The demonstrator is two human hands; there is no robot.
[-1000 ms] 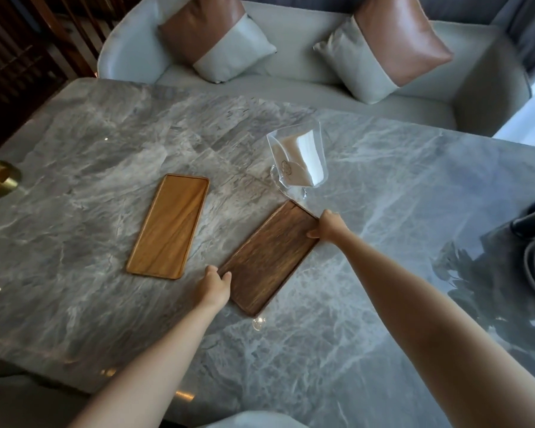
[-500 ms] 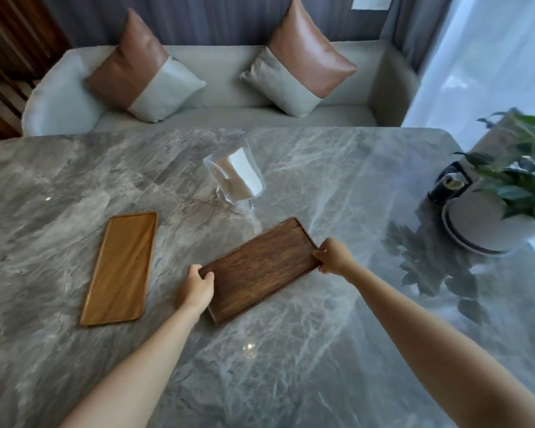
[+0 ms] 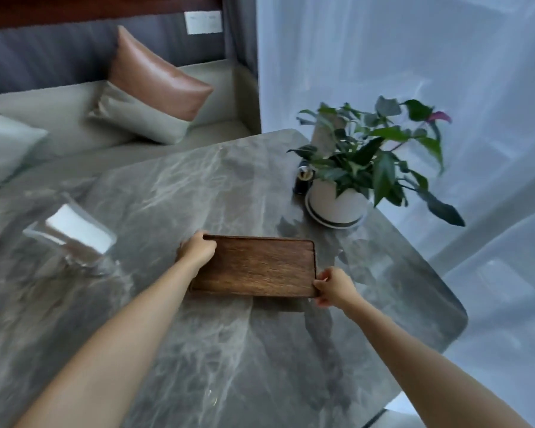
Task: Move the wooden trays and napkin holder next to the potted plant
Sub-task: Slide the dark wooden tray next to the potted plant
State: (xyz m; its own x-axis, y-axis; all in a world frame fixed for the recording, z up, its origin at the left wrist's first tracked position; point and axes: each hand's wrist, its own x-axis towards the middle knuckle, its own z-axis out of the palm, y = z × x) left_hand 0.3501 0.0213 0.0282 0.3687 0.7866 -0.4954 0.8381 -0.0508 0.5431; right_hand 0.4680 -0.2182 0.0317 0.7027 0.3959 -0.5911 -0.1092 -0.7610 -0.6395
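A dark wooden tray [image 3: 255, 267] is lifted a little above the grey marble table [image 3: 217, 350], its shadow just below it. My left hand [image 3: 196, 251] grips its far left corner and my right hand [image 3: 332, 287] grips its near right corner. The potted plant [image 3: 337, 202], green leaves in a white pot on a saucer, stands beyond the tray toward the table's right corner. The clear napkin holder [image 3: 71, 239] with white napkins stands blurred at the left. The lighter wooden tray is out of view.
A small dark bottle [image 3: 301, 179] stands just left of the pot. The table's rounded right edge [image 3: 457, 319] lies close to the tray. Behind the table is a sofa with a brown and grey cushion [image 3: 152, 100]. White curtains hang at the right.
Both hands have carried the dark tray off the table's middle and rightward toward the potted plant. The view has swung right, so the light tray has left the frame.
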